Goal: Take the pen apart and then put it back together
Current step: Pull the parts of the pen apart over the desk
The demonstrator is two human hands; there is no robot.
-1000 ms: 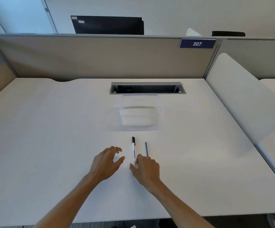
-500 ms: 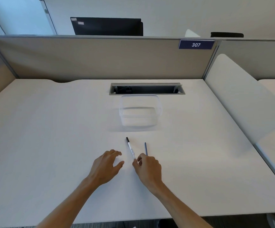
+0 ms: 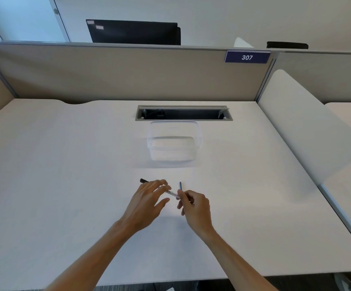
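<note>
A dark blue sign (image 3: 247, 57) fixed to the top of the beige partition (image 3: 128, 74) reads "307" in white slanted numerals; no other writing can be read, though two pale stickers sit on the upper corner of the black monitor (image 3: 134, 32) behind the partition, too blurred to make out. On the white desk (image 3: 55, 175), a clear plastic container (image 3: 174, 141) stands just in front of the cable slot (image 3: 183, 113), a grey-framed dark opening set into the desk near the partition. The pen (image 3: 171, 193), a clear barrel with a black cap at its far end, lies across the space in front of the container, slanting from the cap toward the right hand (image 3: 194, 204). The right hand pinches the near end of the barrel between thumb and fingertips, its other fingers curled in. The left hand (image 3: 147, 201) lies over the middle of the pen with its fingers spread and loosely bent; it hides that stretch of the barrel, so only the black cap beyond its fingertips and a short clear section between the hands show, and whether it actually grips the pen cannot be told. A thin blue refill (image 3: 180, 185) lies on the desk just beyond the right hand's knuckles, between that hand and the container, pointing toward the container and partly hidden by the fingers. A white rounded side panel (image 3: 309, 131) rises at the desk's right edge.
</note>
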